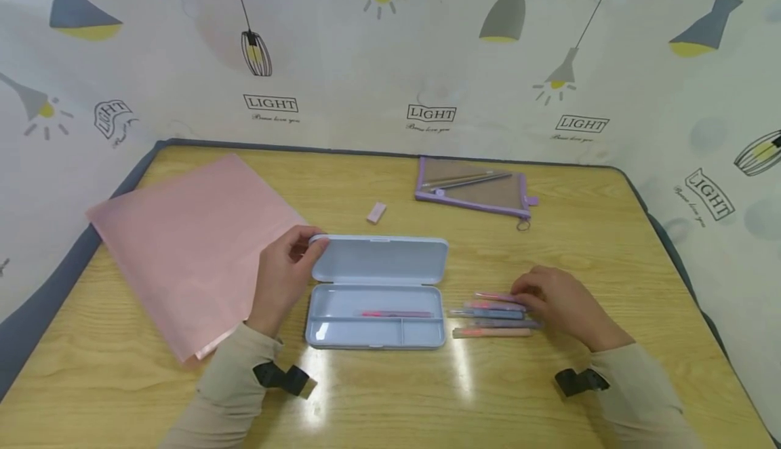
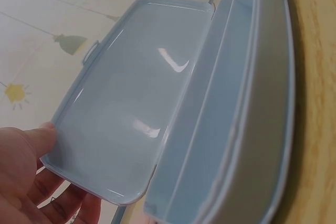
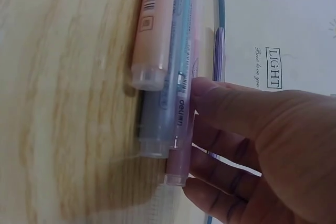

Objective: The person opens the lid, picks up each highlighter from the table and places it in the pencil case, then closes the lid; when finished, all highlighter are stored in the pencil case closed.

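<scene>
A light blue pencil case (image 1: 360, 332) lies unfolded on the table, its lid (image 1: 379, 260) tilted up at the back. My left hand (image 1: 282, 276) grips the lid's left corner, thumb on the inner face and fingers behind. One pink and purple highlighter (image 1: 399, 314) rests in the long rear compartment. Right of the case, several highlighters (image 1: 494, 332) lie side by side. At their right ends, my right hand (image 1: 564, 303) pinches the farthest one, a pinkish-purple highlighter (image 1: 493, 296). In the right wrist view the thumb presses near the purple highlighter (image 3: 180, 163), with fingers on its far side.
A pink plastic folder (image 1: 195, 252) covers the table's left side, beside my left forearm. Behind the case lies a small pink eraser (image 1: 376, 212). Farther back is a mesh zip pouch (image 1: 476, 198) with purple edging and pencils. A lamp-patterned curtain (image 1: 342, 49) hangs behind the table.
</scene>
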`<state>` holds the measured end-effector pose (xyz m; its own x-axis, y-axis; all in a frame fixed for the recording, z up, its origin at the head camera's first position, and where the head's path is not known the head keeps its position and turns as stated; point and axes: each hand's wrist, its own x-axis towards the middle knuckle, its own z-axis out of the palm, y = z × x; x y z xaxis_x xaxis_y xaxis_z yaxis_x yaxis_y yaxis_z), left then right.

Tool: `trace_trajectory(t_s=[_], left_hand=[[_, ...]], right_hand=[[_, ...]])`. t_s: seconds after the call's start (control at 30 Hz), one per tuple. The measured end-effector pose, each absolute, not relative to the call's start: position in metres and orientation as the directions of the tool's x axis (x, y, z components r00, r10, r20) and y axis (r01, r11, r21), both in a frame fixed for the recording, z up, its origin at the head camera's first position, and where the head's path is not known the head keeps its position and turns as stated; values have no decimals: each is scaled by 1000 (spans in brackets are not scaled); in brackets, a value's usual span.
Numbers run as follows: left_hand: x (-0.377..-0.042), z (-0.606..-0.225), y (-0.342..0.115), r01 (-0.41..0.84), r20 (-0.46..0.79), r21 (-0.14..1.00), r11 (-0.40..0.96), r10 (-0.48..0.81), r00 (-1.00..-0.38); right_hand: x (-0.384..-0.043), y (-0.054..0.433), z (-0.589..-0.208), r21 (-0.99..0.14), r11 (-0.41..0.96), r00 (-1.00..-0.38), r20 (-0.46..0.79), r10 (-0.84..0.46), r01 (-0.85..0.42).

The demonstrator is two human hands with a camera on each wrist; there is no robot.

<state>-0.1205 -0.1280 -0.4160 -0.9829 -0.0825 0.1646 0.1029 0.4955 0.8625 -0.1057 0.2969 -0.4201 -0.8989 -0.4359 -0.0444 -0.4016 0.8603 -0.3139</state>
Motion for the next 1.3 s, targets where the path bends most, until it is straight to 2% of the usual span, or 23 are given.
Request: trace_trajectory(t_s=[0.27,0.4,0.67,1.07,1.3], left_hand=[[-121,-416,-129,109,165,872,478,-77,-983],[-121,-416,-130,108,162,876,471,-75,-984],[-122,-417,-132,115,165,877,467,-67,-984],[-122,-419,-131,102,152,880,464,-72,-986],[-123,-418,-131,99,152,879,467,-79,-985]], right_hand=[[-106,291,-415,-322,862,-905,-35,-423,-391],[-99,275,-401,-303,855,-899,14,-438,-421],[-92,221,-377,-256,750,-792,186,-581,-610],[-97,164,-394,-303,672,-727,124,-676,-676],[-99,146,-409,-276,637,-687,157,-709,-720]])
